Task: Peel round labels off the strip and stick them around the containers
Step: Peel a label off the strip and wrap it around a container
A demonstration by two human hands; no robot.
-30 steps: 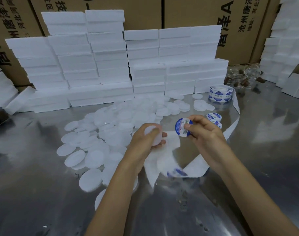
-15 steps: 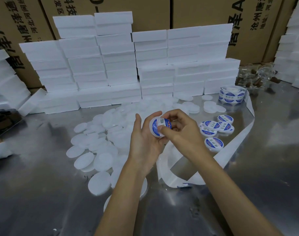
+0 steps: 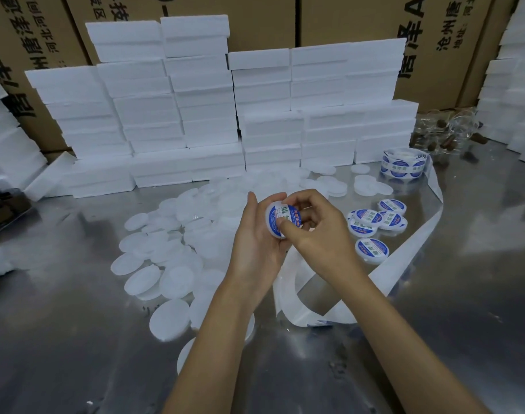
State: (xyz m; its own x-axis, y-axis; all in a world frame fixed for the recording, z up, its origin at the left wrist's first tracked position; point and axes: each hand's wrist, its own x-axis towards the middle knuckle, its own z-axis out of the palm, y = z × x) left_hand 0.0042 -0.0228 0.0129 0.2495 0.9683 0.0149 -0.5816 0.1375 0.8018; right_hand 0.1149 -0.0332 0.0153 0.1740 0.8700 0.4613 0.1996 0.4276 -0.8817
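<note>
While your left hand (image 3: 255, 249) grips a container (image 3: 280, 218) above the surface's (image 3: 464, 294) middle, your right hand (image 3: 318, 231) presses its label (image 3: 282, 217) down; five labelled containers (image 3: 374, 224) lie toward the right edge, many bare ones (image 3: 171, 264) remain.

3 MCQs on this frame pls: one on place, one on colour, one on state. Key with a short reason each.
1. Where does the label roll sit?
A. far right of the table, by the foam blocks
B. under the left hand
C. on a cardboard box

2. What colour rims the stuck labels?
A. red
B. blue
C. green

3. What is the left hand doing?
A. lying flat on the table
B. holding a container
C. peeling the strip

Key: 1 A, it stands beside the foam blocks. 2 B, the labelled containers show blue rings. 3 B, it cups the container while the right hand presses its label.
</note>
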